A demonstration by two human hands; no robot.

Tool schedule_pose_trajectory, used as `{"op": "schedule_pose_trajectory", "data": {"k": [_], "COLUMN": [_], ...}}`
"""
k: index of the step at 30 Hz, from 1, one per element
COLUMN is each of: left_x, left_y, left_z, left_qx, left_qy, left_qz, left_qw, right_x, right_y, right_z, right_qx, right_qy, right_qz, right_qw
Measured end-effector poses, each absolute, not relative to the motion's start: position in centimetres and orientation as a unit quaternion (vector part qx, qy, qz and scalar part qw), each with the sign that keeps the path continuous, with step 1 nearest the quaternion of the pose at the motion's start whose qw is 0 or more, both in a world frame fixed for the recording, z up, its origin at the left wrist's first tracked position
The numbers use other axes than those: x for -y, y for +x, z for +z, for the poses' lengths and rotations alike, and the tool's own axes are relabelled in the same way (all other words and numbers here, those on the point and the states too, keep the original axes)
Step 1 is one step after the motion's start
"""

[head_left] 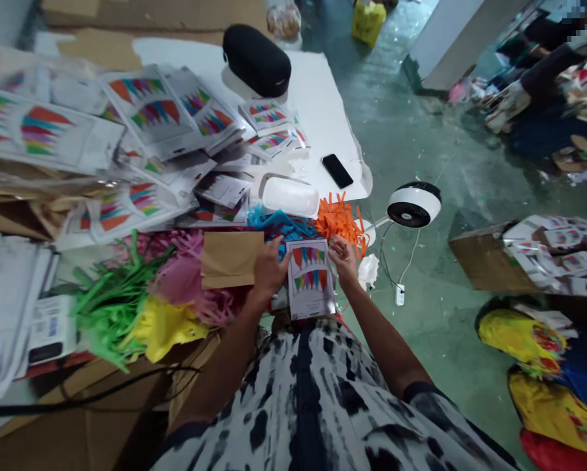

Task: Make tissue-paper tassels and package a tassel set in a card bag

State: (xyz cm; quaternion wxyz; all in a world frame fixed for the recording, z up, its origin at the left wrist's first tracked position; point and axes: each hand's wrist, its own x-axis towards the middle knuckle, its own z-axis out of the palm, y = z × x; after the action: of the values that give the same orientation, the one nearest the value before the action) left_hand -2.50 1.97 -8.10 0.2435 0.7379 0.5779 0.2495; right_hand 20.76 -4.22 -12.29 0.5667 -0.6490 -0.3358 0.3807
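A printed card (311, 297) with rows of coloured pennant shapes lies upright before me, close to my chest. My left hand (269, 267) is at its left edge, thumb and fingers apart, the thumb near the card. By the card's upper right corner, the fingers of my right hand (343, 260) are pinched together; what is between them is too small to make out. Orange strips (339, 219) lie just beyond that hand. Blue strips (281, 224) lie behind the card. A brown cardboard piece (231, 259) sits left of my left hand.
Pink (175, 278), green (111, 304) and yellow strips (168, 327) are heaped leftward. Packaged cards (146, 111) cover the table's left. A white tray (290, 195), phone (337, 171) and black case (257, 60) lie ahead. A fan (414, 204) and card-filled box (489, 261) are rightward.
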Motion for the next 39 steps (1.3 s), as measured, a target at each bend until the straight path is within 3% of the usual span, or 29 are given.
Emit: {"op": "schedule_pose_trajectory", "data": {"k": [3,6,11,16,25,29,39], "left_x": [-1.3,-2.1,-3.2,-3.4,-3.8,-3.6,-4.6], "left_y": [1.5,2.8,2.7,2.1,2.1,2.1,1.9], "left_z": [-10.8,-12.2,-12.9,-12.1,-10.8,-10.6,-10.8], "left_qx": [-0.567,-0.574,-0.576,-0.528,-0.385,-0.377,-0.355], "left_qy": [0.764,0.77,0.762,0.754,0.651,0.631,0.637], "left_qz": [0.186,0.149,0.141,0.227,0.336,0.366,0.355], "left_qw": [0.247,0.235,0.258,0.319,0.561,0.57,0.585], "right_x": [2.8,1.6,0.8,1.8,2.7,2.4,1.6], "right_y": [20.3,20.2,20.7,21.4,21.3,22.5,22.9], "right_z": [-13.3,-13.9,-14.0,-11.8,-8.6,-8.0,-7.5], "right_qx": [0.454,0.604,0.663,0.669,0.593,0.561,0.608], "right_qy": [-0.647,-0.64,-0.644,-0.627,-0.609,-0.597,-0.576], "right_qz": [0.34,0.26,0.238,0.237,0.293,0.329,0.367], "right_qw": [0.509,0.397,0.298,0.319,0.437,0.471,0.405]}}
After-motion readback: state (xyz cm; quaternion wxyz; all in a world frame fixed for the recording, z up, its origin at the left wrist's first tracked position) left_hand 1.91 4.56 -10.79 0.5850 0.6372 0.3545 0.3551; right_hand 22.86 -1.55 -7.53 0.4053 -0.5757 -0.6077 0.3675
